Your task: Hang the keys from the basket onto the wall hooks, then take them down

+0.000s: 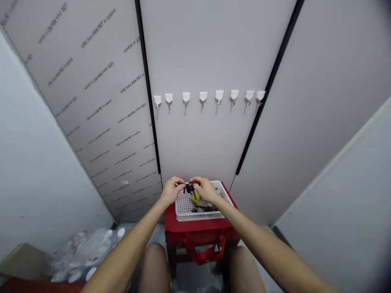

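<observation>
My left hand [172, 189] and my right hand [204, 189] meet above a white perforated basket [199, 216]. Both are pinched on a small black key or fob [190, 187] held between them. A yellow-green tag [195, 197] hangs just under it. The basket holds several more small dark keys and rings, too small to tell apart. It rests on a red cloth-covered stool [195, 230] between my knees.
A row of several white adhesive hooks [209, 98] with nothing hanging on them is fixed on the grey wall panel above. Black seams divide the panels. Crumpled clear plastic bags [82, 254] and a cardboard box [21, 260] lie on the floor at left.
</observation>
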The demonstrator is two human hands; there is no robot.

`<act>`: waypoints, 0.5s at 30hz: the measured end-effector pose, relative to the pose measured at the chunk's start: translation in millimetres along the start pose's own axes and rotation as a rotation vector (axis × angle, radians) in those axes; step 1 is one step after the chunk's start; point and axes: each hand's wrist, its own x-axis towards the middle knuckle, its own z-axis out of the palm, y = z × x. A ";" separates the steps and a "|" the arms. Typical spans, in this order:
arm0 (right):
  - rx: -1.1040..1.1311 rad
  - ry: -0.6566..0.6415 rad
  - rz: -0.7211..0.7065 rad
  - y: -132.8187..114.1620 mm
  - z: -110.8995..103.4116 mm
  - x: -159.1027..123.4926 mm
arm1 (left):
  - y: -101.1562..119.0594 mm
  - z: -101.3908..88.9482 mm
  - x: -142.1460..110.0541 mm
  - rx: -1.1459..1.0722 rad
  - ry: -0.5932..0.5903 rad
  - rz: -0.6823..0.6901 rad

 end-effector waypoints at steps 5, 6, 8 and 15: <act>0.029 -0.049 -0.172 -19.3 3.6 15.8 | 16.3 -27.6 19.9 -0.158 -0.054 -0.122; 0.075 -0.069 -0.154 -25.5 5.0 22.6 | 19.7 -34.8 24.6 -0.195 -0.039 -0.133; 0.154 -0.070 -0.098 -41.7 6.8 40.5 | 27.7 -51.4 35.3 -0.287 0.020 -0.137; 0.266 0.104 -0.082 -130.6 -5.4 122.9 | 76.8 -122.7 88.4 -0.479 0.383 -0.022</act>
